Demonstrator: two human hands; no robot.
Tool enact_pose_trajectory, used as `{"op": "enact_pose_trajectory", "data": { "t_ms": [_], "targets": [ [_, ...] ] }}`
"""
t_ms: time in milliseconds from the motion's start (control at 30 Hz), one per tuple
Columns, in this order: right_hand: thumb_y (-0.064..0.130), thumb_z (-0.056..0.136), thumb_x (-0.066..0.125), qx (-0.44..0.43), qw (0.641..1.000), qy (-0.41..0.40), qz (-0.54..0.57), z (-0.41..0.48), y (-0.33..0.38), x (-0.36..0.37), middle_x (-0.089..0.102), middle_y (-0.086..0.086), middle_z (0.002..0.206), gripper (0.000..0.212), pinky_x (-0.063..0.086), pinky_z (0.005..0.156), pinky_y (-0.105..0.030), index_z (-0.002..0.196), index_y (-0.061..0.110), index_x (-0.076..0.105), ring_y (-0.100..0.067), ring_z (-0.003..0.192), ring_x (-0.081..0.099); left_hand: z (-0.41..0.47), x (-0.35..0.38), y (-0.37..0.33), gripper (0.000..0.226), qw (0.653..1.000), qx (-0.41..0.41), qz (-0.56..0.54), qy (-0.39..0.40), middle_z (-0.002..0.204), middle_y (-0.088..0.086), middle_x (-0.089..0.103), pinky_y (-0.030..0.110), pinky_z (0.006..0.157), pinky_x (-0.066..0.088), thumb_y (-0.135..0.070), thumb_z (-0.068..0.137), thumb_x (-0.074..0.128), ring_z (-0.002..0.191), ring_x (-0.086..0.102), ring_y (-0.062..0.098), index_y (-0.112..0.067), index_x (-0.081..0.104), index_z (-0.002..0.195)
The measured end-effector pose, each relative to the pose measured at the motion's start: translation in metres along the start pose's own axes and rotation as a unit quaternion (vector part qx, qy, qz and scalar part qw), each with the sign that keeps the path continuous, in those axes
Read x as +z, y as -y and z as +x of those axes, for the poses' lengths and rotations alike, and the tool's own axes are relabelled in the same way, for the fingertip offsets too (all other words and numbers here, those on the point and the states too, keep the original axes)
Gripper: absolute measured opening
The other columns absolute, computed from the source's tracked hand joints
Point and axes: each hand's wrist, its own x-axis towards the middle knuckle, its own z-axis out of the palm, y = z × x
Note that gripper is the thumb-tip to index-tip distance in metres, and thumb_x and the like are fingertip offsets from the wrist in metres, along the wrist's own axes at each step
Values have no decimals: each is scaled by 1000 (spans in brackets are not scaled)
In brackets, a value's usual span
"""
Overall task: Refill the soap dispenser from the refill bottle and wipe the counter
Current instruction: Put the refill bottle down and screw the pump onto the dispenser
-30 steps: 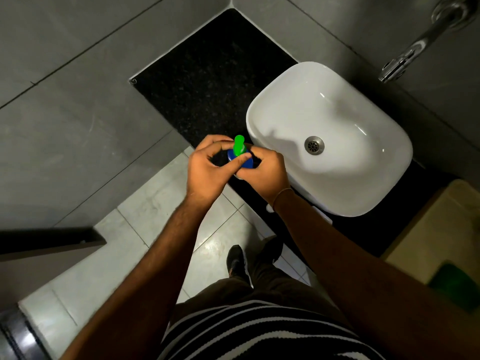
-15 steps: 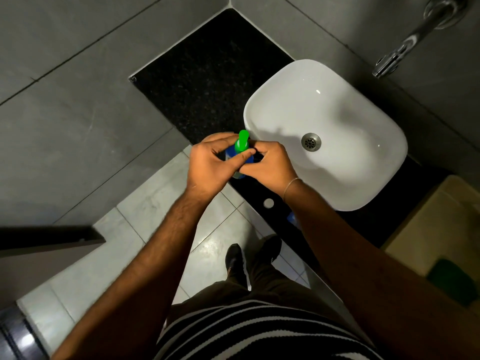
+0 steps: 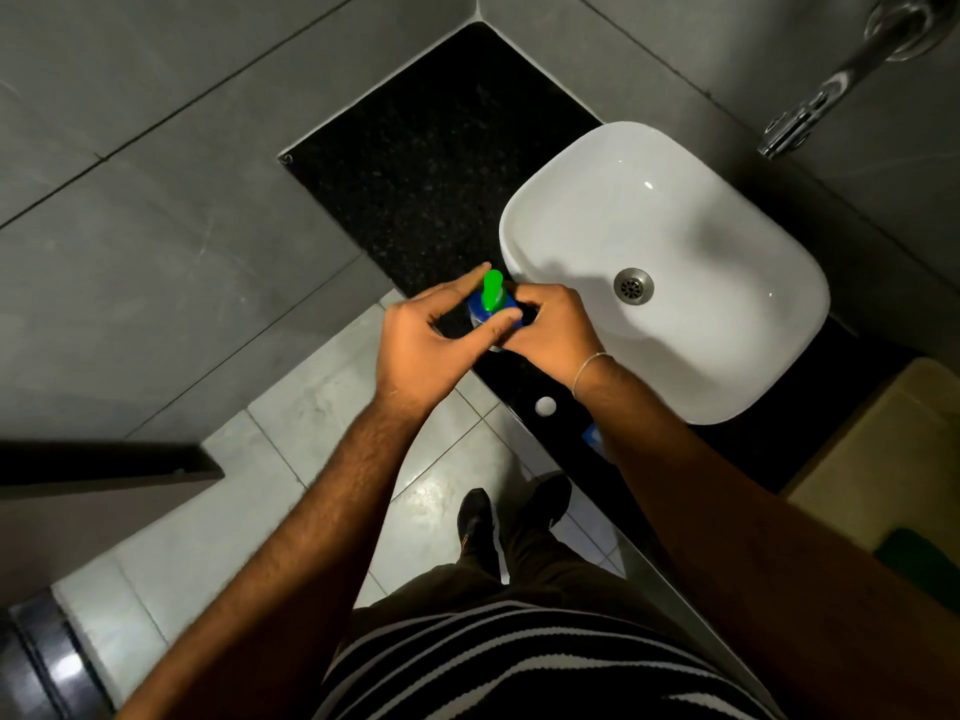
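The soap dispenser [image 3: 491, 304] is blue with a green pump head and stands on the black granite counter [image 3: 441, 148], just left of the white basin. My left hand [image 3: 426, 345] wraps around its left side, thumb across the blue collar below the pump. On its right side my right hand [image 3: 556, 330] grips the dispenser with curled fingers. A small white cap [image 3: 545, 405] lies on the counter edge near my right wrist. A blue object [image 3: 592, 436], mostly hidden by my right forearm, sits just beyond the cap.
The white basin [image 3: 727, 356] with a metal drain fills the counter's right part. A chrome tap [image 3: 831, 90] juts from the wall at top right. A beige bin with a green thing [image 3: 914, 558] stands at right. Floor tiles and my shoes lie below.
Both hands stay on the dispenser. My left fingers have shifted around the pump collar and my right wrist has turned, uncovering the white cap on the counter edge.
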Motion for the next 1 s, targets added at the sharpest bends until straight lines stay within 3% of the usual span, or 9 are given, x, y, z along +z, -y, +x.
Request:
{"op": "enact_pose_trajectory", "data": {
  "t_ms": [100, 267, 367, 467, 567, 700, 833, 900, 1000],
  "targets": [
    [29, 71, 86, 21, 1000, 6, 2, 2, 0, 1, 80, 5, 89, 43, 65, 82, -35, 112, 22, 78, -12, 86, 77, 0, -2, -2, 40, 1000, 13, -13, -18, 131, -7, 75, 22, 105, 55, -32, 93, 83, 120, 71, 0, -16, 77, 129],
    [29, 71, 90, 9, 1000, 30, -3, 6, -2, 5, 80, 9, 98, 50, 63, 86, -27, 118, 20, 77, -6, 94, 75, 3, -8, 8, 34, 1000, 6, -20, 12, 131, -2, 75, 30, 108, 57, -18, 96, 80, 122, 71, 4, -10, 76, 128],
    [22, 72, 89, 13, 999, 43, -4, 10, -5, 8, 80, 6, 99, 46, 64, 88, -33, 116, 19, 77, -12, 96, 76, 4, -12, 14, 35, 999, 1, -16, 28, 133, -2, 74, 26, 109, 55, -16, 97, 79, 124, 70, 3, -8, 75, 130],
    [18, 73, 88, 10, 999, 48, -14, 15, -9, 13, 80, 5, 97, 41, 62, 86, -30, 113, 18, 78, -12, 95, 75, 8, -13, 19, 35, 999, -18, 2, 34, 131, -6, 74, 20, 108, 53, -18, 97, 78, 122, 69, -2, -12, 75, 131],
    [20, 74, 85, 10, 998, 39, -56, 25, -11, 21, 79, 2, 94, 36, 62, 83, -33, 109, 17, 78, -15, 90, 75, 18, -11, 22, 38, 996, -29, 70, 44, 127, -6, 77, 18, 104, 54, -27, 94, 81, 114, 71, -1, -16, 77, 129],
    [21, 75, 84, 35, 997, 29, -66, 45, -13, 35, 74, 9, 95, 41, 58, 86, -31, 116, 23, 77, -14, 91, 70, 47, -7, 27, 29, 985, -69, 154, 44, 112, -5, 81, 30, 93, 62, -26, 92, 81, 98, 75, 5, -19, 81, 121],
    [31, 73, 90, 55, 998, -2, -44, 71, -17, 48, 76, 5, 98, 45, 57, 89, -32, 116, 22, 77, -12, 92, 68, 89, -6, 36, 29, 962, -73, 251, 82, 112, -4, 81, 30, 91, 61, -28, 90, 82, 99, 75, 9, -22, 82, 118],
    [32, 72, 91, 66, 997, -16, -35, 83, -17, 53, 77, -2, 109, 55, 57, 95, -37, 123, 17, 74, -17, 98, 69, 111, -5, 40, 26, 954, -68, 273, 99, 109, -3, 81, 28, 89, 60, -24, 86, 83, 97, 74, 9, -21, 83, 112],
    [31, 78, 87, 92, 995, -15, -44, 90, -20, 57, 61, -12, 144, 73, 47, 113, -44, 142, 12, 58, -28, 132, 59, 137, 0, 49, 24, 945, -79, 291, 129, 110, -1, 81, 31, 93, 61, -19, 84, 81, 100, 75, 11, -19, 84, 108]
  ]
}}
